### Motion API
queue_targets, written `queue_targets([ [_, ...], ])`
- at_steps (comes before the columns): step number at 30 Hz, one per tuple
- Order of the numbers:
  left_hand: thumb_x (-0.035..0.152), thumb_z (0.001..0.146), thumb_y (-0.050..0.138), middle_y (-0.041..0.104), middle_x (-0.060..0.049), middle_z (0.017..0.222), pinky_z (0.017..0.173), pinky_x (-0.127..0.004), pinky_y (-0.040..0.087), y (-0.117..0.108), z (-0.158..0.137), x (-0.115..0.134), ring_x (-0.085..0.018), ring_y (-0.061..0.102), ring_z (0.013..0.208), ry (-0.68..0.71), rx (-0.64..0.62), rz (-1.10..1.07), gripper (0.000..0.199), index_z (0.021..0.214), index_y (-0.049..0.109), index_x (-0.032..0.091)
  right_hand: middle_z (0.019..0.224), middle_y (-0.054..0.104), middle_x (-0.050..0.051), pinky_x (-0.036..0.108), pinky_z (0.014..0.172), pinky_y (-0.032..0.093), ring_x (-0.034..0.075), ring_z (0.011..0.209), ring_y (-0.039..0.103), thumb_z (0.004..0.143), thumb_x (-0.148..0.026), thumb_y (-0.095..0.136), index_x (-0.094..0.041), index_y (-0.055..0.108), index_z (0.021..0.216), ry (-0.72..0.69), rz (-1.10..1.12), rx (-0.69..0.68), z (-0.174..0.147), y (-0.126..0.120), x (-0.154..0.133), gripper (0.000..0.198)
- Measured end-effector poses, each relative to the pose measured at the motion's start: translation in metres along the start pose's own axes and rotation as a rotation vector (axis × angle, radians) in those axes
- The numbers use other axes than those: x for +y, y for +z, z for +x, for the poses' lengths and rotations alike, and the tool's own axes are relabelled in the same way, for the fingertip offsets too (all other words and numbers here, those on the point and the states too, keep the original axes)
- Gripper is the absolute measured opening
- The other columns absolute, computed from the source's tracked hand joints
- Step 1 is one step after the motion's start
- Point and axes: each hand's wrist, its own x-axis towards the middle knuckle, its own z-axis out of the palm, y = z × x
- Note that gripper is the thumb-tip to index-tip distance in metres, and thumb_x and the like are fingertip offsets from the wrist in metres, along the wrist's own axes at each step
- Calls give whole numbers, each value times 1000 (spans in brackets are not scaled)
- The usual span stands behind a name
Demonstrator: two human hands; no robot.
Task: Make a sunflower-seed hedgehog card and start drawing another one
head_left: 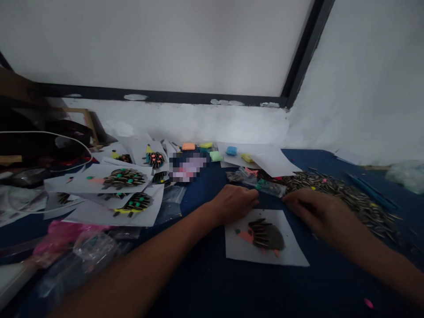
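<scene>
The left hand (233,204) is sitting with its grip curled beside a small clear bag (273,189); the right hand (311,210) is extending its fingers to the bag's other end; whether either grip is clamping, I cannot tell; the hedgehog (273,237) is lying just below on a white sheet (236,251), snout pointing left, long axis running left-right; seeds (344,194) are covering the right-hand tabletop (198,278).
</scene>
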Motion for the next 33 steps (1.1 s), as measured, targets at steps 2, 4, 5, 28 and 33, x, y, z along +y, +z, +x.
queue_targets([
  [2, 28, 95, 44, 66, -2, 80, 60, -24, 38, -1, 0, 0, -14, 61, 70, 2, -7, -6, 19, 85, 55, 16, 88, 72, 9, 30, 60, 44, 23, 72, 66, 87, -32, 45, -19, 68, 91, 100, -114, -12, 3, -7, 10, 27],
  [4, 28, 95, 43, 66, -2, 79, 59, -24, 38, -2, 0, 1, -14, 61, 69, 1, -20, -7, 20, 84, 54, 16, 78, 72, 7, 30, 55, 40, 22, 64, 64, 87, -32, 45, -20, 69, 88, 189, -225, -56, 6, -12, 17, 27],
  [5, 28, 95, 42, 65, -2, 79, 59, -24, 38, -3, 0, 1, -14, 61, 69, 0, -25, -8, 20, 84, 54, 16, 73, 71, 6, 29, 53, 38, 22, 61, 63, 86, -31, 46, -20, 69, 86, 219, -263, -101, 7, -13, 20, 26],
  [28, 28, 95, 44, 66, -3, 80, 61, -24, 39, -3, 0, 1, -15, 62, 71, -4, -20, -26, 19, 85, 55, 16, 73, 65, 7, 28, 53, 38, 20, 61, 59, 82, -24, 43, -21, 58, 73, 120, -305, -166, 7, 0, 40, 18],
  [33, 27, 95, 43, 66, -2, 79, 62, -25, 39, -3, -1, 1, -15, 61, 71, 4, -12, -21, 20, 84, 55, 16, 60, 60, 3, 26, 46, 37, 15, 49, 52, 88, -32, 41, -20, 56, 78, 130, -131, -127, 6, -10, 19, 22],
])
